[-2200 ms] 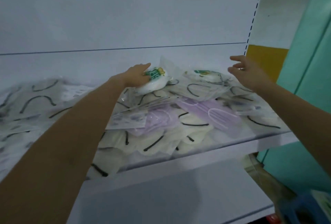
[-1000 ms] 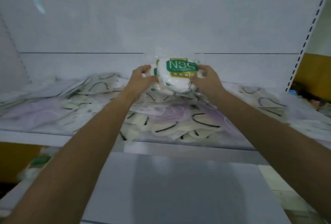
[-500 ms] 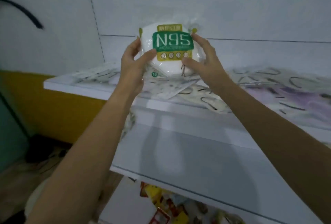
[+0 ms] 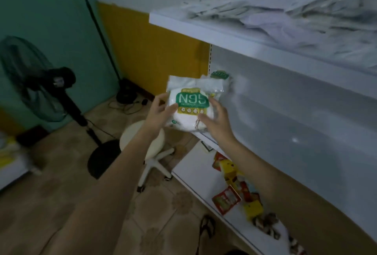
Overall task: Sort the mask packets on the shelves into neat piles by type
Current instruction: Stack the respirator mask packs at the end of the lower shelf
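Our left forearm (image 4: 102,183) and right forearm (image 4: 285,183) show bare from the near edge to the wrists; our left hand (image 4: 158,112) and right hand (image 4: 217,121) are bare too.

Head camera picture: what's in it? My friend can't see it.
The left hand and right hand hold a white N95 mask packet with a green label at the left end of a white shelf, in front of a second N95 packet. A blurry heap of mask packets lies on the upper shelf.
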### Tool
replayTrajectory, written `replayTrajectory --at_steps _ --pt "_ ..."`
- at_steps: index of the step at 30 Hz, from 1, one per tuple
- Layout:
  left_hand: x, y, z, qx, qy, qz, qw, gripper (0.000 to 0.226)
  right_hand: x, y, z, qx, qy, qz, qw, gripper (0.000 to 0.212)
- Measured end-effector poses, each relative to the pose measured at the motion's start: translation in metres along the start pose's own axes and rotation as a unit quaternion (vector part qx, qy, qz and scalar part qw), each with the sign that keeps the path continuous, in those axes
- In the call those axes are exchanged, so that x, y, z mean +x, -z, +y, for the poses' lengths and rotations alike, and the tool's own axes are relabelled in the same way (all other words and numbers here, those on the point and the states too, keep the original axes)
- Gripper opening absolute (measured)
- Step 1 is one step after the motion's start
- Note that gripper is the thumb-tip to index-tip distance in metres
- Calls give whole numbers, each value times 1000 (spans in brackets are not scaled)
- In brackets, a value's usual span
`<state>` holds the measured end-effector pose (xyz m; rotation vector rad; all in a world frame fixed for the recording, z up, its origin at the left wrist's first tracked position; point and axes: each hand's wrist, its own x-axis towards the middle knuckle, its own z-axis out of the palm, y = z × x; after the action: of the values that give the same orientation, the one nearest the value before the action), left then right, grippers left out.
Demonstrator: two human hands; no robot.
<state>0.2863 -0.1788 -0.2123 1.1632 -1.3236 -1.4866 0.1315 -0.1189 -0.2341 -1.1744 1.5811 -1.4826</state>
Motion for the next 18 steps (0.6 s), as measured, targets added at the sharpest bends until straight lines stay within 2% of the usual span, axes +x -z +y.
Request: replayTrajectory --at_steps 2,4,7,9,13,16,18 --pt "26 -1 -23 67 91 -29 993 40 13 -9 36 3 -60 -2 998 51" --pt "53 -4 -45 100 145 -69 982 50 24 -17 64 20 -117 3 993 44" --pt "90 -2 -72 119 174 -99 973 61 40 -26 87 65 -220 14 973 49" --pt "115 1 -80 135 183 -118 967 62 56 -29 100 66 -259 6 964 54" --pt "159 5 -87 151 180 -150 960 64 81 -42 118 75 -259 1 963 62" --pt "193 5 -95 148 154 -156 964 68 104 -56 133 83 -224 -6 971 66" --pt "213 9 -100 141 156 -193 959 70 116 -69 145 93 -178 -9 980 70"
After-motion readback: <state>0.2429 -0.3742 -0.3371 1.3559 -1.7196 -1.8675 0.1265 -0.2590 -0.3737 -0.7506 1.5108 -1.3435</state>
